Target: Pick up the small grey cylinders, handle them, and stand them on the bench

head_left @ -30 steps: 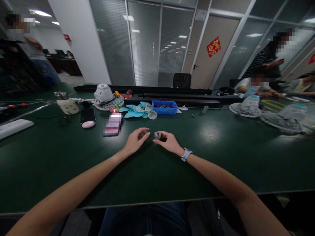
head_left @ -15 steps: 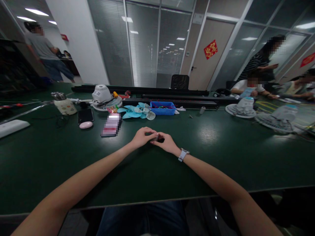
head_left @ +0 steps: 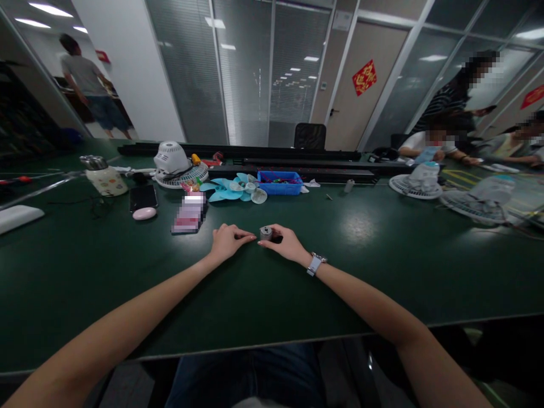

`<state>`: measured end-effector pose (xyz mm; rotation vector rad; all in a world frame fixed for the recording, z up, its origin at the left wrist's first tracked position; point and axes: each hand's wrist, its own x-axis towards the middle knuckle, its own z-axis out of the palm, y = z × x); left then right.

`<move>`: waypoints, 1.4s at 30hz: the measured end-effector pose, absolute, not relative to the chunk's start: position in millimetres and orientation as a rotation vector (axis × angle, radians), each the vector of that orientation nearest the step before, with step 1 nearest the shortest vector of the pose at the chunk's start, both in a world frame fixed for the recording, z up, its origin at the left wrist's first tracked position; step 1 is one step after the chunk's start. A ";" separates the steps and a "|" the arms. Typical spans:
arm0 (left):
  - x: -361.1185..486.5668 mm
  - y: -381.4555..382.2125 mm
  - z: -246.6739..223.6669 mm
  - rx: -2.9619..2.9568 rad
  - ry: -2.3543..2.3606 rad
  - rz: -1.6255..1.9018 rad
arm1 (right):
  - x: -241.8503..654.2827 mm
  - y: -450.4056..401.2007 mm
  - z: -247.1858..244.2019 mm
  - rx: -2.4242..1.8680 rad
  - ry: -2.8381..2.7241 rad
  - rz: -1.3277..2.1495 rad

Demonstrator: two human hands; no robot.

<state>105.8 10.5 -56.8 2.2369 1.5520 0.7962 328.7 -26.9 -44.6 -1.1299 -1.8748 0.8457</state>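
Observation:
My right hand (head_left: 285,246) holds a small grey cylindrical motor (head_left: 266,233) between thumb and fingers, its top face with dark holes turned up. It sits at the tabletop in front of me. Just left of it is my left hand (head_left: 229,242), apart from the motor, with thumb and fingertips pinched together. Whether something tiny is between those fingertips cannot be made out. A watch (head_left: 315,264) is strapped round my right wrist.
Beyond my hands lie a phone (head_left: 189,214), blue fan blades (head_left: 229,188), a blue bin (head_left: 280,184) with small parts and another small cylinder (head_left: 349,186). White fan bodies (head_left: 170,158) and a bottle (head_left: 106,178) stand farther left. People (head_left: 429,147) sit at the right.
My left hand has drawn back to the left from the motor, baring its top. My right hand has stayed on it. A person in the left background has moved right.

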 end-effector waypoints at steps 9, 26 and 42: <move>103.0 8.3 -56.7 2.000 1.480 0.976 | 396.6 10.3 -57.1 -1.272 -1.681 0.459; 101.2 6.2 -59.4 1.878 1.500 1.154 | 513.1 33.9 -57.6 -1.865 -1.222 -0.384; 104.1 6.2 -56.2 1.881 1.520 1.161 | 309.5 4.2 -55.3 -1.387 -2.176 0.421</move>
